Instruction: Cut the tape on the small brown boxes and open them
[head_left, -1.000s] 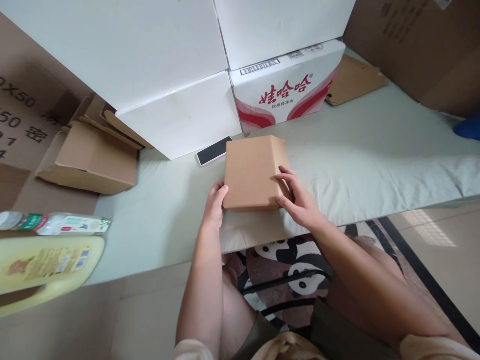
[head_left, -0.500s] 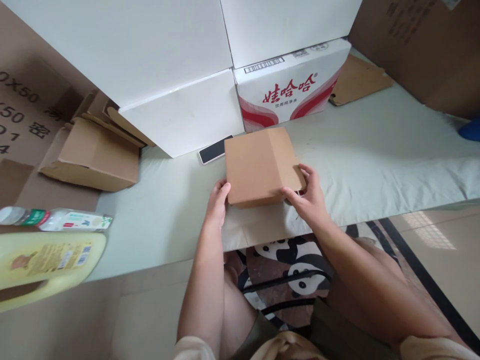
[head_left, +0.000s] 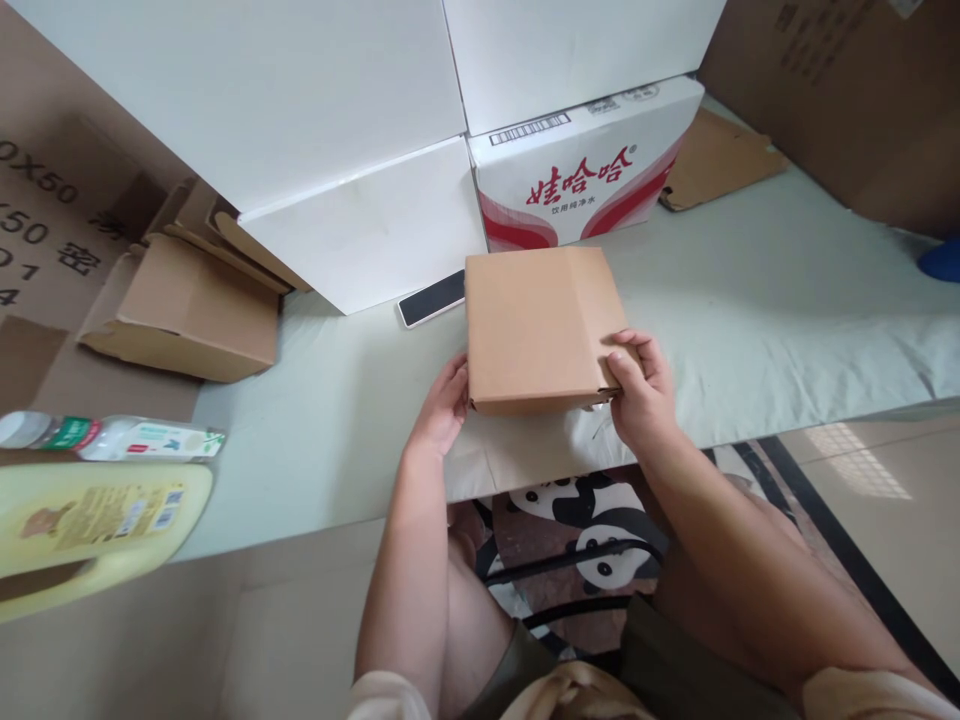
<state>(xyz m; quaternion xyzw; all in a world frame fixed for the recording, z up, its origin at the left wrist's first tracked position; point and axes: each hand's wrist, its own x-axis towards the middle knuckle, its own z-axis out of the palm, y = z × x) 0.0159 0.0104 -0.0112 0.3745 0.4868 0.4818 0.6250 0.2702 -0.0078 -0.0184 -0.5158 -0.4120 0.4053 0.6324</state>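
A small brown cardboard box (head_left: pixel 529 325) sits in the middle of the table's front part, its plain top facing up. Its left side, near the front corner, rests against the curled fingers of my left hand (head_left: pixel 442 405). At the right front corner my right hand (head_left: pixel 646 385) grips the box's side, thumb on top and fingers around the edge. The fingertips underneath are hidden. Behind the box's left edge lies a phone-like dark slab (head_left: pixel 431 300) with a pale rim, partly covered by the box.
White cartons (head_left: pixel 367 225) and a white water carton with red print (head_left: pixel 577 185) stand behind. At left are an open brown box (head_left: pixel 202 310), a plastic bottle (head_left: pixel 112 437) and a yellow jug (head_left: pixel 105 530). A flat cardboard piece (head_left: pixel 720 160) lies back right on the green-clothed table (head_left: pixel 780 320).
The box has shifted slightly right, uncovering more of the dark slab. My right hand moved right with it, its thumb now on the corner; my left thumb has left the box's front edge.
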